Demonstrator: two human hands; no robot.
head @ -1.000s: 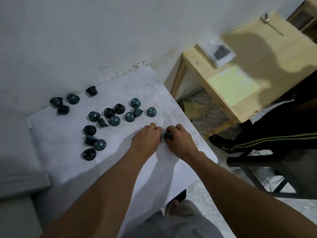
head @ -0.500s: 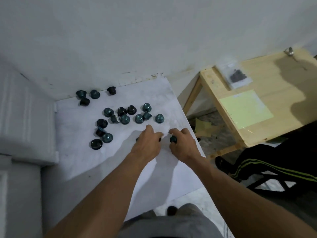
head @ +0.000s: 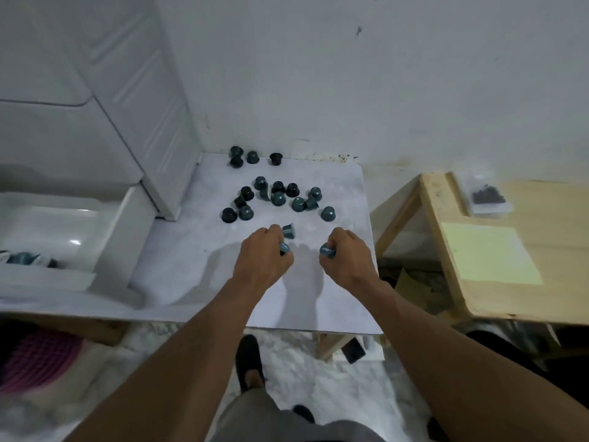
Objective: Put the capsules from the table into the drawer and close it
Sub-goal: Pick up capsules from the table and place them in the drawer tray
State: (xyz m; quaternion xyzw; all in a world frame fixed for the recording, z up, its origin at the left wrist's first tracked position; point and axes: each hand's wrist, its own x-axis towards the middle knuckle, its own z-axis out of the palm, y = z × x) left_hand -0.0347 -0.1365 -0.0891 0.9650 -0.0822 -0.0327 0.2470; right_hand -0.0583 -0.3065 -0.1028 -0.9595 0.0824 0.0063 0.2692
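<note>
Several teal and black capsules [head: 278, 198] lie scattered on the white table [head: 338, 301], with three more by the back wall [head: 251, 157]. My left hand [head: 263, 261] grips teal capsules [head: 288, 231] between its curled fingers, just above the table. My right hand [head: 349, 261] pinches one teal capsule [head: 327, 250]. The two hands are a short way apart near the table's middle. At the left, the white drawer [head: 121, 224] stands open, and a few capsules [head: 24, 258] lie inside it.
A white drawer cabinet [head: 105, 100] rises at the left against the wall. A wooden table [head: 497, 295] at the right carries a green sheet [head: 489, 253] and a small plastic bag [head: 486, 197]. A pink basket [head: 38, 362] sits on the floor at lower left.
My hands have drawn apart, each lifting capsules off the table. The view has swung left and up, bringing the open drawer and the cabinet into sight.
</note>
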